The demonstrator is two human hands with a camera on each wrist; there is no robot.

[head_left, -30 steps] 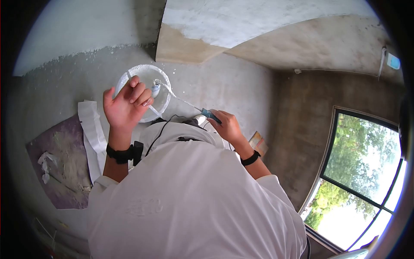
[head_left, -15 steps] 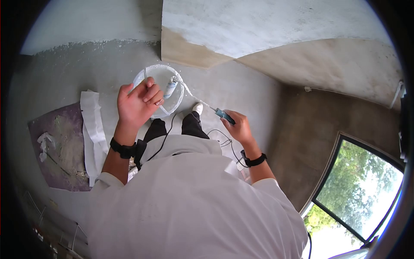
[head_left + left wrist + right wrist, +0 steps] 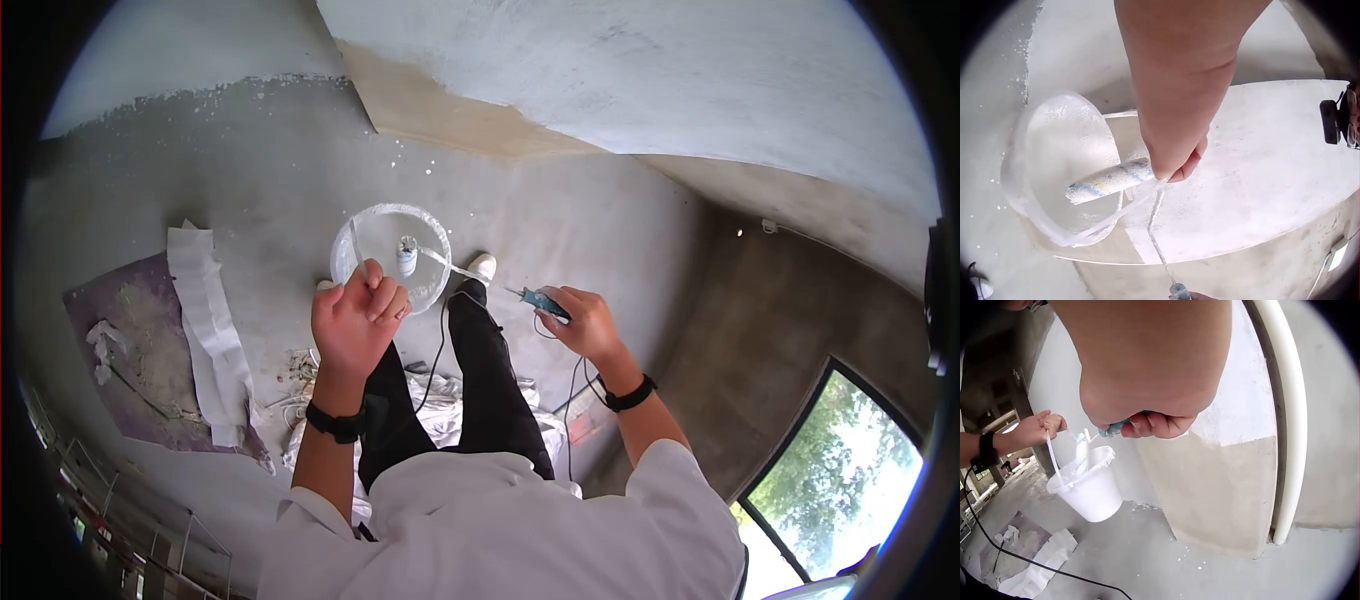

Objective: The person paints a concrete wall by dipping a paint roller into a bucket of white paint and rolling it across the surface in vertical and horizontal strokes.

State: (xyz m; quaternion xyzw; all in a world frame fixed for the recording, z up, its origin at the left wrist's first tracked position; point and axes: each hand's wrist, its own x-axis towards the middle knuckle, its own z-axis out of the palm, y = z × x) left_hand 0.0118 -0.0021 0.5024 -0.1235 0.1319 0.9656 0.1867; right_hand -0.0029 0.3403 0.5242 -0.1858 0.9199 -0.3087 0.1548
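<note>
A white plastic bucket (image 3: 1093, 499) hangs by its white handle (image 3: 1053, 456), which my left hand (image 3: 358, 318) grips with curled fingers. White paint coats the inside of its rim (image 3: 392, 209). My right hand (image 3: 590, 322) holds a paint roller by its blue-green grip (image 3: 545, 303). The roller's paint-covered sleeve (image 3: 1110, 180) lies over the bucket's mouth, close to the left hand, and its white-crusted metal rod (image 3: 1152, 226) runs back to the right hand. In the right wrist view the sleeve tilts up out of the bucket.
A part-painted wall (image 3: 640, 75) stands ahead, bare tan along its lower edge. On the floor at left lie a stained purple sheet (image 3: 95, 315) and a white strip (image 3: 207, 330). A black cable (image 3: 435, 365) hangs by the legs. A white pipe (image 3: 1291, 419) runs beside the wall.
Both hands, the bucket and the roller sit lower and further right in the head view, and more of the legs shows. The hold on bucket handle and roller stays the same.
</note>
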